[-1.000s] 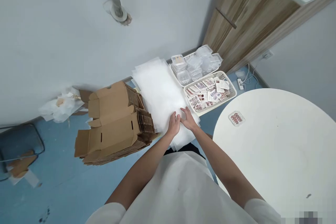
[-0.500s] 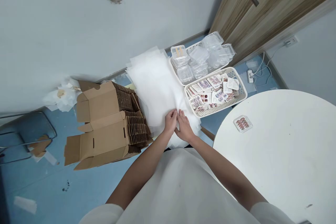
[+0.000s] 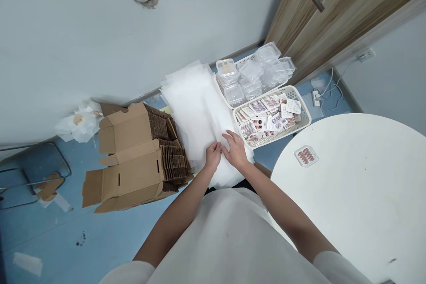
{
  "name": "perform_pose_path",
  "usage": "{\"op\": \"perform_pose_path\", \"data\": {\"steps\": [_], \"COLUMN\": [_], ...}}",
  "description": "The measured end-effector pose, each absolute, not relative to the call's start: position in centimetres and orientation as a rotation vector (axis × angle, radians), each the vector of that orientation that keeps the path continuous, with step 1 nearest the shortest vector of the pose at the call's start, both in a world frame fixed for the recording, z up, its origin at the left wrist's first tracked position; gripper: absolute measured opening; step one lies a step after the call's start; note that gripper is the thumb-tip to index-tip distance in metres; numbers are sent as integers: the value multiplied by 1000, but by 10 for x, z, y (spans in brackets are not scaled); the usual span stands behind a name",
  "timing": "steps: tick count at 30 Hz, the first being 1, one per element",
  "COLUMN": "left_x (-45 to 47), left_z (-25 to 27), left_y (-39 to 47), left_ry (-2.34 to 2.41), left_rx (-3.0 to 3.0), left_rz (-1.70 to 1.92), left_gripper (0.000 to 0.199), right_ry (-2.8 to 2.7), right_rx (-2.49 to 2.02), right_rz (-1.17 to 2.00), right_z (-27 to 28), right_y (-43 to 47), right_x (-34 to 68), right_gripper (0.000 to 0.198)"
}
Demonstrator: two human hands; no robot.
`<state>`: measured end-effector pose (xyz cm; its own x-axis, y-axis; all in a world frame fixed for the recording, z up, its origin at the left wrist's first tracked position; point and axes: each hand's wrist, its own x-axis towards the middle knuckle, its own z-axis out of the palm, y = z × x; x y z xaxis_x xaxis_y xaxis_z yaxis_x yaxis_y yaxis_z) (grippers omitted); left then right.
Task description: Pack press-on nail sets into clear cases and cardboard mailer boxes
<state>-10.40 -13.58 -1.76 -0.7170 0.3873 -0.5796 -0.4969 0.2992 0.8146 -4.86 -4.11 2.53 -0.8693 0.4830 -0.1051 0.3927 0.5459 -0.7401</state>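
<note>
A pile of thin white translucent sheets [image 3: 191, 97] lies in front of me, its edges uneven. My left hand [image 3: 213, 156] is closed in a pinch at the near part of the pile, and a bit of the top sheet appears to be between thumb and fingers. Just to its right, my right hand [image 3: 235, 148] is open over the sheets. Its fingers are apart and slightly bent, with the thumb close to the left fingertips. Whether the sheets are single layers or flat bags, I cannot tell.
Folded brown cardboard boxes [image 3: 133, 155] stand left of the pile. To the right are a basket of nail-set cards [image 3: 305, 117] and one of clear plastic cases [image 3: 252, 71]. A clear case with reddish nails [image 3: 306, 156] sits on the round white table [image 3: 349, 213].
My hands have drawn slightly apart. The right hand's fingers have spread from lying flat, and my left hand has shifted a little left and toward me.
</note>
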Motion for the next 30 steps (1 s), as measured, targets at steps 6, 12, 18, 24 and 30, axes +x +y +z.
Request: {"op": "perform_pose_path", "data": {"steps": [6, 12, 18, 24, 30], "left_x": [-100, -100, -95, -78, -55], "left_z": [-19, -9, 5, 10, 10], "left_y": [-139, -148, -167, -186, -196], "left_ry": [1845, 2031, 2167, 2181, 2216], "left_rx": [82, 149, 319, 523, 572], "left_rz": [1417, 1363, 1268, 1234, 1184], "left_gripper": [23, 45, 47, 45, 63], "right_ry": [-2777, -2849, -3032, -3008, -2727], "right_rx": [-705, -865, -816, -752, -862], "right_rz": [1280, 1143, 878, 691, 789], "right_z": [26, 19, 35, 50, 55], "right_y": [-36, -27, -29, -43, -56], "right_x": [-57, -52, -45, -18, 34], "right_gripper": [33, 52, 54, 48, 40]}}
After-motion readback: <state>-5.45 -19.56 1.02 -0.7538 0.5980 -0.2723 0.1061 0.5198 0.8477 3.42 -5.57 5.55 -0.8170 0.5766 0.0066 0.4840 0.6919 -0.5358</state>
